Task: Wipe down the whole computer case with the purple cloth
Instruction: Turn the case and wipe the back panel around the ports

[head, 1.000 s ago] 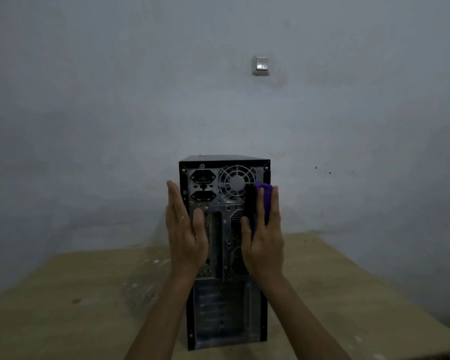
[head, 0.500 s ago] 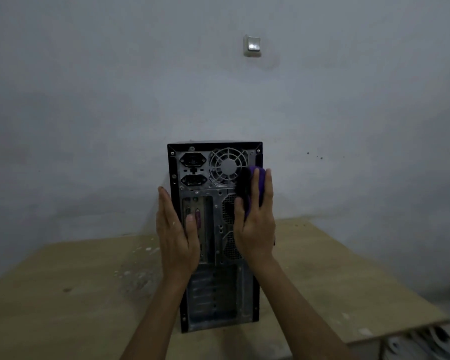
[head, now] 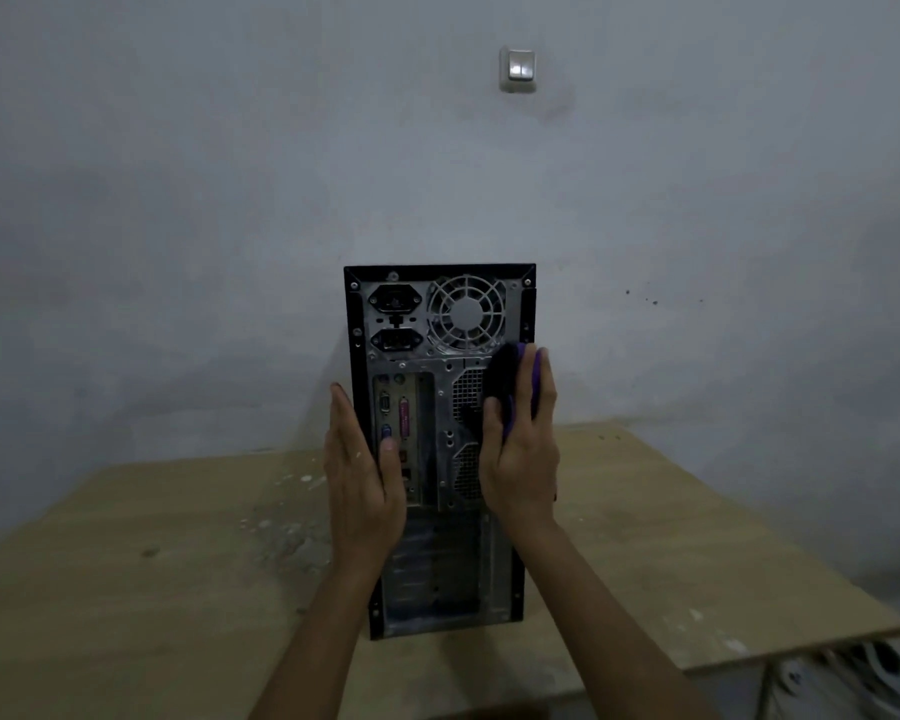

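Note:
The black computer case (head: 437, 324) stands upright on the wooden table (head: 126, 563), its rear panel with fan grille and ports facing me. My left hand (head: 359, 475) lies flat against the case's left edge, fingers straight, thumb on the rear panel. My right hand (head: 520, 449) presses the purple cloth (head: 507, 381) against the right side of the rear panel, just below the fan grille. The cloth is bunched under my fingers, with my thumb curled onto it.
A grey wall stands right behind the case, with a light switch (head: 518, 70) high up. The table's right edge (head: 801, 652) drops off near the lower right, with cables (head: 853, 678) on the floor beyond it.
The view has tilted, so the case sits lower and fuller in the frame. Both hands have kept their places on the case, the right one with the cloth just under the fan.

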Demonstrator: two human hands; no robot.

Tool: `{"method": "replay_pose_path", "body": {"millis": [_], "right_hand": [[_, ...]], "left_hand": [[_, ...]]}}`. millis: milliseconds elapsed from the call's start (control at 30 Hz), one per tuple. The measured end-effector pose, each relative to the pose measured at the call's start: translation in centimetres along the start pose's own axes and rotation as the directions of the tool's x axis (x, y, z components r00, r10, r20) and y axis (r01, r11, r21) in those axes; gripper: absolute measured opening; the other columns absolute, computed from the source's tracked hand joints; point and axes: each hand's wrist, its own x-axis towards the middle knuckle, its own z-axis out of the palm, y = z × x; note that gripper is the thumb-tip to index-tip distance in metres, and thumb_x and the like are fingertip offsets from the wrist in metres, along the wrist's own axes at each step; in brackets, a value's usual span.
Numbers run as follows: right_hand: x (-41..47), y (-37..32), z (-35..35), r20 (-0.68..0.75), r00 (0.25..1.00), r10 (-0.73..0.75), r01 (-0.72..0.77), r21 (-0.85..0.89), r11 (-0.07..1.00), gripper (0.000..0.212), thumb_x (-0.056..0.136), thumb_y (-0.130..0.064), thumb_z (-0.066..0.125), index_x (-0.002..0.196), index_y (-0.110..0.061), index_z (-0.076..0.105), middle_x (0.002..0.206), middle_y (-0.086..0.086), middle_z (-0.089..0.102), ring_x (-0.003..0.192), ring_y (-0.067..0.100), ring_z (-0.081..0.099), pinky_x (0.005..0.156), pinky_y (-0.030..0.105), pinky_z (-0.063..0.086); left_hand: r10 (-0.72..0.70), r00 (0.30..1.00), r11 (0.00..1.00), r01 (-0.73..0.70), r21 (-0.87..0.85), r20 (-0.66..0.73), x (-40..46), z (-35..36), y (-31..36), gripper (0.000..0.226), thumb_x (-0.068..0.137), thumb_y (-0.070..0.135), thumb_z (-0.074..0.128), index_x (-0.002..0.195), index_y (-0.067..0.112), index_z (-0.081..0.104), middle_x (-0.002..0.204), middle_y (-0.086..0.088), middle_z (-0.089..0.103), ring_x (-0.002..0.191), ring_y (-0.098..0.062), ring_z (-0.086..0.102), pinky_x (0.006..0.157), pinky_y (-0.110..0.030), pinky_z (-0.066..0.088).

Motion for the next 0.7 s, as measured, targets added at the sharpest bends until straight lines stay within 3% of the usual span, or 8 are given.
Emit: {"method": "replay_pose_path", "body": {"millis": [167, 467, 700], "right_hand": [[-3.2, 1.3, 0.2, 0.036, 0.999, 0.014, -0.014, 0.004, 1.0, 0.064, 0.107, -0.042, 0.036, 0.162, -0.022, 0.013, 0.169, -0.007, 0.007, 0.135, 0.03, 0.052, 0.08, 0.045, 0.061], [-5.0, 2.2, -0.3, 0.1, 0.995, 0.022, -0.021, -0.009, 1.0, 0.066, 0.106, -0.046, 0.033, 0.162, -0.03, 0.004, 0.169, -0.01, 0.004, 0.111, 0.031, 0.065, 0.065, 0.034, 0.059], [-1.2, 0.5, -0.2, 0.038, 0.999, 0.011, -0.012, 0.034, 0.999, 0.063, 0.107, -0.043, 0.033, 0.162, -0.027, 0.007, 0.168, -0.005, 0.013, 0.116, 0.029, 0.062, 0.068, 0.037, 0.061]], "left_hand": [[0.005, 1.0, 1.0, -0.005, -0.001, 0.007, -1.5, 0.1, -0.6, 0.064, 0.106, 0.042, 0.024, 0.158, 0.034, -0.012, 0.168, 0.011, -0.003, 0.155, -0.012, 0.007, 0.122, -0.054, 0.021], [-0.009, 0.999, 1.0, 0.009, 0.002, 0.048, -3.0, 0.0, -1.2, 0.066, 0.105, 0.042, 0.025, 0.158, 0.033, -0.014, 0.168, 0.011, -0.003, 0.155, -0.011, 0.006, 0.124, -0.051, 0.02], [-0.032, 0.998, 0.999, 0.031, 0.011, 0.055, -3.5, 0.0, -1.4, 0.067, 0.105, 0.043, 0.026, 0.158, 0.032, -0.014, 0.168, 0.011, -0.004, 0.154, -0.007, 0.005, 0.124, -0.043, 0.017]]}}
